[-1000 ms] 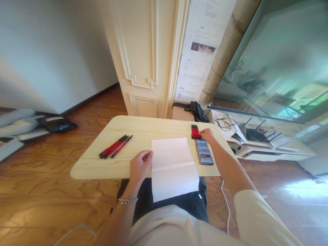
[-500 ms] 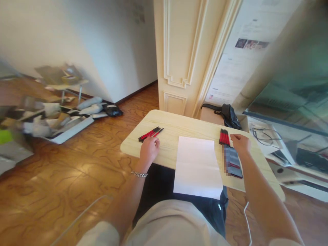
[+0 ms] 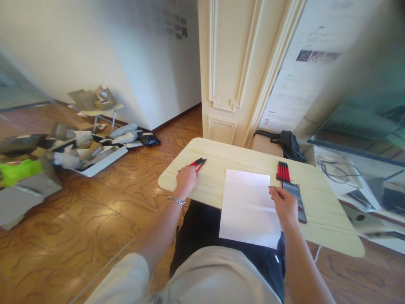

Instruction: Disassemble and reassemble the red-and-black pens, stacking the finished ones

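At the left of the small wooden table (image 3: 247, 152), my left hand (image 3: 187, 180) is closed over a bunch of red pens (image 3: 200, 165) with black tips. Its fingertips are among the pens and partly hidden, so how many it grips does not show. My right hand (image 3: 285, 206) hovers by the right edge of a white sheet of paper (image 3: 245, 207), fingers curled together with nothing visible in them. A dark phone (image 3: 299, 200) lies just behind that hand, partly covered by it. Beyond the phone, several red pens (image 3: 283, 171) lie side by side in a neat row.
The paper overhangs the table's near edge above my lap. A black bag (image 3: 289, 143) rests behind the table, and cables (image 3: 335, 169) lie on a white surface at right. On the floor at left are a filled white tray (image 3: 104, 160) and a cardboard box (image 3: 34, 194).
My right hand has moved left and nearer, from beside the pen row to the paper's edge. My left hand has shifted forward onto the left pens. The view has turned slightly left.
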`<state>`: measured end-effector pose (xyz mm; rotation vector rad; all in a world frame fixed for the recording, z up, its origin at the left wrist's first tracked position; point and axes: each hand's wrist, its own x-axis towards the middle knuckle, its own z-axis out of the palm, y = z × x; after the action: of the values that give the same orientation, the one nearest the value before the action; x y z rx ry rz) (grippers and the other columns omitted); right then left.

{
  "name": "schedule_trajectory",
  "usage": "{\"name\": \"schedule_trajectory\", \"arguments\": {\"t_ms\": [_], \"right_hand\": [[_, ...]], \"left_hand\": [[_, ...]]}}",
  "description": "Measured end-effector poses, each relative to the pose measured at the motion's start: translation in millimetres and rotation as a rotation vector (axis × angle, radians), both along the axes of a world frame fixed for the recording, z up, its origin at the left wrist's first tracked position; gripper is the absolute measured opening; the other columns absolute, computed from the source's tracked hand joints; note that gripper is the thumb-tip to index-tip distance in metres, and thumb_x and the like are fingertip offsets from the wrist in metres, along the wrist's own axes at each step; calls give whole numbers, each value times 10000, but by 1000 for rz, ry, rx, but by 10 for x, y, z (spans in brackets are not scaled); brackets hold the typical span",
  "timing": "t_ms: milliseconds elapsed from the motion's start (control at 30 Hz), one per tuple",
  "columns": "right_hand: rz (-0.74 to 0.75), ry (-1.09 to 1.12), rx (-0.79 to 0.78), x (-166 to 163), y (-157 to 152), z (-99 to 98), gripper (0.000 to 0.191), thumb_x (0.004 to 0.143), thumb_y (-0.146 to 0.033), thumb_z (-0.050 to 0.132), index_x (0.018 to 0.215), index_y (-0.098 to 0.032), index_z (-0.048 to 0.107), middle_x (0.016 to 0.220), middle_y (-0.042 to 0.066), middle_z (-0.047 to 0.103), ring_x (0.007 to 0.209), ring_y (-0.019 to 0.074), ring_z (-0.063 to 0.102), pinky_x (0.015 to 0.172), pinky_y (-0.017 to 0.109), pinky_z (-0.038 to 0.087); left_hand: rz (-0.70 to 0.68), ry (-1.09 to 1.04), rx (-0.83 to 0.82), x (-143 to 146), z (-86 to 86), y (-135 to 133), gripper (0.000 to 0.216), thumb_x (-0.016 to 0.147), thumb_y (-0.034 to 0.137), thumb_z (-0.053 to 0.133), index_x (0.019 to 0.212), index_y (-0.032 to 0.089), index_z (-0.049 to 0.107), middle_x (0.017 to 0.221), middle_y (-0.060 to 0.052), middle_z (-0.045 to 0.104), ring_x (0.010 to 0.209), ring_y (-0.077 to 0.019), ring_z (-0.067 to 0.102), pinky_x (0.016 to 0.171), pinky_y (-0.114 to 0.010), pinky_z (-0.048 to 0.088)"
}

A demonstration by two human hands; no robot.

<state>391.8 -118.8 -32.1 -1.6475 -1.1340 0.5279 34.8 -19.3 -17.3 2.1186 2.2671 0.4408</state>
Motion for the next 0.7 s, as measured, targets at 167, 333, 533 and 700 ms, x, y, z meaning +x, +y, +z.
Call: {"name": "schedule_trajectory", "arguments": {"t_ms": [167, 333, 533, 700], "right_hand": [[-7, 29, 14, -76, -105, 40, 467, 746, -560, 588, 921, -144, 709, 758, 78, 697, 663, 201, 606, 603, 299, 460], [37, -198, -8, -141, -206, 51, 412, 813, -524, 515, 927, -181, 712, 895, 95, 704, 774, 230, 630, 707, 334, 474], [207, -603, -93, -320, -295, -95, 309, 810, -418, 564, 1033, -252, 701, 1179, 85, 611, 1121, 290, 500, 938, 443, 378], [161, -655, -165, -401, -321, -154, 327, 827, -419, 554, 1089, -268, 677, 1256, 88, 558, 1172, 313, 440, 914, 465, 360]], "left_hand": [[-110, 30, -4, 60, 60, 28, 255, 847, 240, 457, 819, 168, 700, 796, -138, 695, 793, -248, 651, 714, -329, 482], [-274, -239, -27, 354, 111, -163, 209, 841, 284, 500, 810, 189, 684, 829, -93, 711, 790, -224, 658, 708, -298, 468], [-426, -503, -34, 1093, -12, -622, 198, 869, 314, 513, 1009, 213, 610, 838, -55, 717, 794, -187, 666, 718, -270, 459], [-468, -442, -68, 1473, -133, -818, 180, 882, 307, 496, 981, 198, 599, 866, -94, 709, 783, -205, 665, 693, -288, 444]]}}
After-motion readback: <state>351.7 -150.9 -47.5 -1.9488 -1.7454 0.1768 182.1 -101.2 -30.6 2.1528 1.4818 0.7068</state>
